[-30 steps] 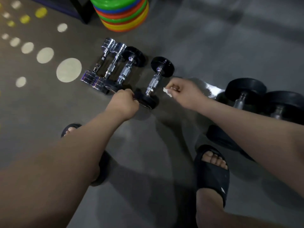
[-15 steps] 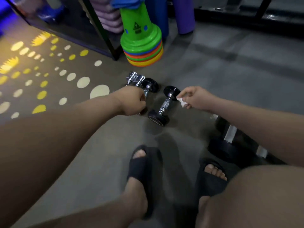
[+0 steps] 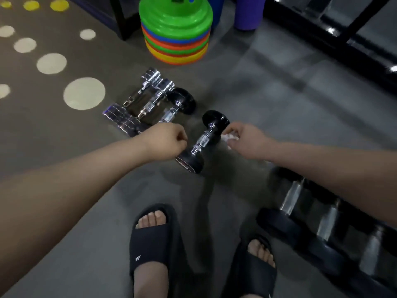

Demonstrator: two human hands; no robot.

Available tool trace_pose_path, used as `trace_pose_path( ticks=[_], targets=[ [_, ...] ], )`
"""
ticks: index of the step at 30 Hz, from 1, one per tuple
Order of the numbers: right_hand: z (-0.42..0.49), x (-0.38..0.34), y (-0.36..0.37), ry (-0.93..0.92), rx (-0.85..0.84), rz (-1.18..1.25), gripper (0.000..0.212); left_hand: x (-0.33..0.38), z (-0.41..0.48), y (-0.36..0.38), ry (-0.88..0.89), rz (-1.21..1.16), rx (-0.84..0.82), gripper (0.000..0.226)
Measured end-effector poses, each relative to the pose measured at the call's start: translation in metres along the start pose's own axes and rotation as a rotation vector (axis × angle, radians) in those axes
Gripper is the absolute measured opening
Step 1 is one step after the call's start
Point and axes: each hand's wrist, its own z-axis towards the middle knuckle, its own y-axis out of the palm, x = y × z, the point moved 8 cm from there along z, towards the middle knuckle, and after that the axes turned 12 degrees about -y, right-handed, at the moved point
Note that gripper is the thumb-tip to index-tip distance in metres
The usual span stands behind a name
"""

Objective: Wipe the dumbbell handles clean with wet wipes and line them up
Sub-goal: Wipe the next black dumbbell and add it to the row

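1. A small black dumbbell point(image 3: 204, 139) lies on the grey floor point(image 3: 268, 100). It sits at a slant, with one round end far away and one close by. Its shiny handle shows in the middle.
2. The left hand point(image 3: 166, 141) is curled up like a fist. It is right next to the close end of the black dumbbell. I cannot tell if it grips that end or only touches it.
3. The right hand point(image 3: 247, 140) pinches a scrunched white wet wipe point(image 3: 229, 137) in its fingers. The wipe is just beside the handle, near the far end. I cannot tell if it touches the metal.
4. The two hands are apart, with the black dumbbell between them.
5. Past the left hand, three more dumbbells lie side by side, touching. Two are silver dumbbells point(image 3: 139, 104), and one is a black-ended dumbbell point(image 3: 184, 101).
6. Under the right arm there is a row of big dumbbells point(image 3: 311, 211).
7. A stack of bright rings point(image 3: 176, 37) stands farther back.
8. Two feet in black slippers point(image 3: 152, 239) stand near the bottom.
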Motion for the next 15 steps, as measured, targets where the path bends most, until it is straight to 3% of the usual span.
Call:
trace_pose_path(
  ticks=[6, 11, 15],
  targets=[
    [0.035, 0.051, 0.048, 0.146, 0.315, 0.322, 0.02, -0.027, 0.028, 0.047, -0.013, -0.095, 0.02, 0.028],
    [0.032, 0.035, 0.058, 0.08, 0.598, 0.245, 0.019, -0.036, 0.035, 0.075, 0.028, -0.098, 0.09, 0.052],
    [0.04, 0.03, 0.066, 0.006, 0.711, 0.094, 0.017, -0.04, 0.039, 0.078, -0.002, -0.164, 0.133, 0.053]
  ],
)
